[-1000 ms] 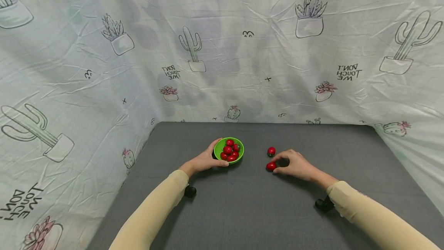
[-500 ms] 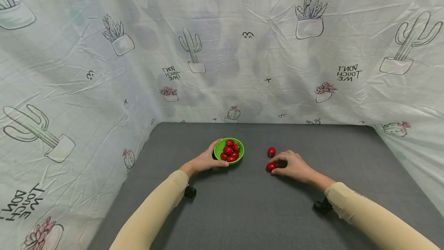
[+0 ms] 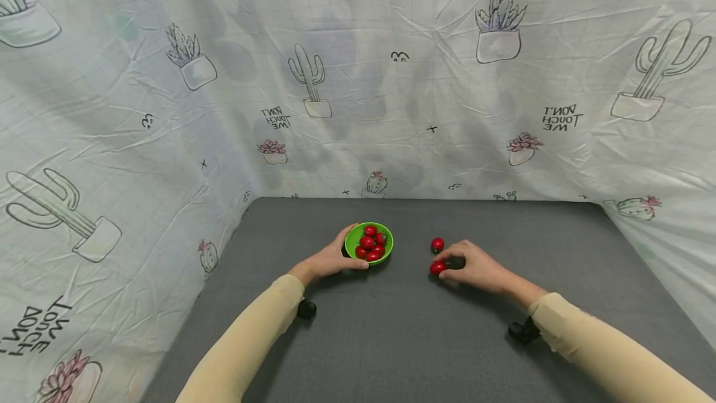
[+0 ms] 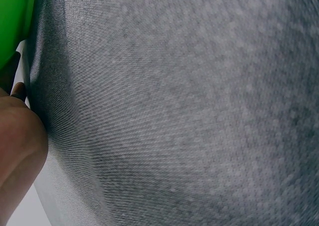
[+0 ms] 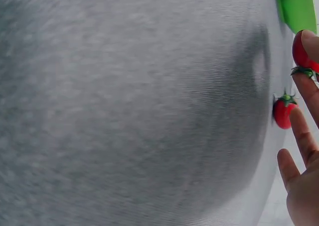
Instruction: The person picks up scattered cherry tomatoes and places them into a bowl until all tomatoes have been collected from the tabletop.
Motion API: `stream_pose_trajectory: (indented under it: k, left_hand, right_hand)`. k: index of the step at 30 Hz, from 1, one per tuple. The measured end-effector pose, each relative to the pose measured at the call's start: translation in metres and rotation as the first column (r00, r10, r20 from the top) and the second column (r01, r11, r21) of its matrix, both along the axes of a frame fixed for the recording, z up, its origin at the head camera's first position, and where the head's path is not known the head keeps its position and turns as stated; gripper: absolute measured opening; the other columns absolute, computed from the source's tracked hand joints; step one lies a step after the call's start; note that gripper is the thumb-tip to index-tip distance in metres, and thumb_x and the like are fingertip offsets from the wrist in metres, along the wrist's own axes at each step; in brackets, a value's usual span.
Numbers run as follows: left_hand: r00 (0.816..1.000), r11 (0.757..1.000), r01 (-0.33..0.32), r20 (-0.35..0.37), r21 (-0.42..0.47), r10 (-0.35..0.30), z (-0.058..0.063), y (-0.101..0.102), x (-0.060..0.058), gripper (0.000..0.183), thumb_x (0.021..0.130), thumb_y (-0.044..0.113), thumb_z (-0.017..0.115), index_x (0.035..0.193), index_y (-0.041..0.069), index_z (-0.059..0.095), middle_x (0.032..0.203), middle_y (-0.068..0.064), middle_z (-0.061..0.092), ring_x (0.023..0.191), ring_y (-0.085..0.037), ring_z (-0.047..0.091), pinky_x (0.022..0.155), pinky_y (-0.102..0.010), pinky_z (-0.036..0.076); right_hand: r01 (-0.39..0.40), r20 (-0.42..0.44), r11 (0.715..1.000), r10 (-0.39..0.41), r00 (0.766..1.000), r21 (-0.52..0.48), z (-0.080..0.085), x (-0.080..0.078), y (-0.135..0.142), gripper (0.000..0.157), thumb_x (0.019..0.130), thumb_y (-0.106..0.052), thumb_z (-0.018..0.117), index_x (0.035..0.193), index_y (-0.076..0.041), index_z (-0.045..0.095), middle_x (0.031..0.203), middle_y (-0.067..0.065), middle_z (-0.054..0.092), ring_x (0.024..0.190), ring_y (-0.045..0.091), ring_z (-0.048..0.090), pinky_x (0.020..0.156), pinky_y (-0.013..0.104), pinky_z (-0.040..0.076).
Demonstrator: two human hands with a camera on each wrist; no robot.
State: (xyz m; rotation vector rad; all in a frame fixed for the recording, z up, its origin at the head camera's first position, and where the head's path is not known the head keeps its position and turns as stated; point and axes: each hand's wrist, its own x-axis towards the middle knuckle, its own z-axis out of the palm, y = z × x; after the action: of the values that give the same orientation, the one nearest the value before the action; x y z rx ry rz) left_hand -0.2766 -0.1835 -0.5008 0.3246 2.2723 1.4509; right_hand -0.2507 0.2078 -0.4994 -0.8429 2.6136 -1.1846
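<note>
A green bowl (image 3: 350,242) with several red cherry tomatoes (image 3: 367,242) inside stands left of the middle of the table. My left hand (image 3: 331,259) holds this bowl from its left side, thumb along the near rim. To the right, my right hand (image 3: 474,268) pinches a cherry tomato (image 3: 437,268) between thumb and fingers. The right wrist view shows that pinched tomato (image 5: 300,52) with its green stem end toward the fingers. Another cherry tomato (image 3: 437,244) lies on the table just beyond the right hand, near its outstretched fingers in the right wrist view.
The table (image 3: 369,341) is covered in dark grey cloth. A white curtain (image 3: 358,79) printed with potted cacti hangs behind it and along the left and right sides. A black wrist camera (image 3: 523,331) sits under the right wrist, another (image 3: 306,309) under the left.
My right hand shifts very slightly around the cherry tomato, which has nudged a touch to the right. The left hand and the bowl stay in place.
</note>
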Motion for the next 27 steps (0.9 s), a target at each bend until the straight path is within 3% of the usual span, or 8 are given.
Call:
stream_pose_trajectory:
  k: [15,27]
  left_hand:
    - [1.000,1.000,0.004,-0.003,0.010,-0.004,-0.002,0.000,0.000,0.106,0.086,0.036,0.085,0.165,0.029,0.014,0.166,-0.008,0.021,0.151,-0.028,0.023,0.117,-0.057,0.022]
    - [1.000,1.000,0.005,-0.015,-0.011,-0.005,0.001,0.000,0.001,0.108,0.085,0.036,0.085,0.165,0.030,0.013,0.168,-0.008,0.018,0.152,-0.029,0.019,0.118,-0.056,0.020]
  right_hand:
    - [0.015,0.015,0.999,-0.015,1.000,-0.029,0.024,-0.012,-0.013,0.036,0.092,-0.039,0.078,0.125,-0.023,0.073,0.123,-0.001,0.058,0.119,0.029,0.050,0.093,0.053,0.044]
    - [0.036,0.019,0.997,-0.035,0.999,-0.069,0.038,-0.028,-0.031,0.033,0.092,-0.039,0.079,0.122,-0.027,0.074,0.123,-0.001,0.060,0.125,0.035,0.048,0.096,0.057,0.043]
